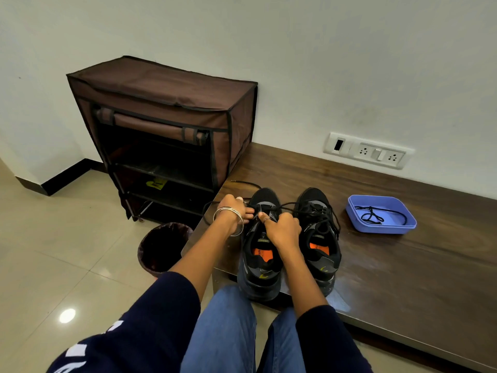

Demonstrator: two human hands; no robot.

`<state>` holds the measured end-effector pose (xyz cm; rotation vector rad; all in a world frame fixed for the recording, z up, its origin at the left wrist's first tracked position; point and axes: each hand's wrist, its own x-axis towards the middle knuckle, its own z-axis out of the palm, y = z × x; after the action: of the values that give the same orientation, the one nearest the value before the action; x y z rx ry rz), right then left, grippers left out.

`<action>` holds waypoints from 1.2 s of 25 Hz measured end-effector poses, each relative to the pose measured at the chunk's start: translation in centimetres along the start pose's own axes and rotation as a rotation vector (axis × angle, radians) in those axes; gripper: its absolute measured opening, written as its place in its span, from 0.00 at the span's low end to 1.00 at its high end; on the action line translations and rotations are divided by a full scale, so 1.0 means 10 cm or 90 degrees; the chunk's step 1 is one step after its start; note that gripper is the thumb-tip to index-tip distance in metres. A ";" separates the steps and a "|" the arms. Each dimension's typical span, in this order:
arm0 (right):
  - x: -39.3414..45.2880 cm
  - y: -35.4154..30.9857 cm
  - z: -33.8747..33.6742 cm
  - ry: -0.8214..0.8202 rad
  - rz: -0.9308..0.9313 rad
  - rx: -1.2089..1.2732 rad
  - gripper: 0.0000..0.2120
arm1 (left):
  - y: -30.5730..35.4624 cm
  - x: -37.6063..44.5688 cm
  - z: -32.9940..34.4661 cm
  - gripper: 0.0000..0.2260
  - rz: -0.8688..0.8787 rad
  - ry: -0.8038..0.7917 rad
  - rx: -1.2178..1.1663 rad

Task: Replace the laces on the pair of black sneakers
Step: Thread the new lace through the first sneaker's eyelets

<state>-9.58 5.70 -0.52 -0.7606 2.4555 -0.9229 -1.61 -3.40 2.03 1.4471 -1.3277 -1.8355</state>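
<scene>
Black lace [271, 208] pinched by both hands, left [232, 208] and right [282, 230], over the left sneaker [259, 254]; blue tray [380, 214] nearby.

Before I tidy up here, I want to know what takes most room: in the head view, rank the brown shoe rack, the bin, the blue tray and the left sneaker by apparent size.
1. brown shoe rack
2. left sneaker
3. bin, looks close to the sneaker and is partly hidden by an arm, so that order is unsure
4. blue tray, though it sits farther from the camera

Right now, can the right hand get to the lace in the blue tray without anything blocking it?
Probably yes. The right hand is pinching the lace on the left sneaker; the blue tray sits open beyond the right sneaker, so only that shoe lies between.
</scene>
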 end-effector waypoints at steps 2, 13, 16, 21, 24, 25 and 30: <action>-0.06 -0.01 0.00 0.000 -0.024 -0.021 0.25 | 0.03 -0.09 -0.05 0.17 -0.009 -0.016 -0.041; -0.23 -0.03 0.18 0.069 -0.088 -0.181 0.22 | 0.74 -0.27 -0.51 0.16 0.074 -0.029 -0.586; -0.22 -0.03 0.19 0.069 -0.093 -0.181 0.22 | 0.70 -0.23 -0.53 0.11 0.229 0.027 -0.120; -0.19 -0.02 0.18 0.047 -0.079 -0.171 0.22 | 0.05 -0.06 -0.23 0.10 0.366 -0.001 0.800; -0.18 -0.03 0.15 0.047 -0.072 -0.164 0.22 | -0.11 0.05 -0.19 0.06 0.340 0.062 0.744; -0.18 -0.03 0.13 0.038 -0.067 -0.163 0.23 | -0.13 0.08 -0.20 0.05 0.339 0.066 0.696; -0.18 -0.02 0.10 0.013 -0.068 -0.175 0.27 | -0.27 0.08 -0.24 0.06 0.331 0.034 0.627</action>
<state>-7.60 6.16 -0.73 -0.9862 2.6130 -0.6374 0.88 -3.79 -0.70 1.3085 -2.4602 -0.7905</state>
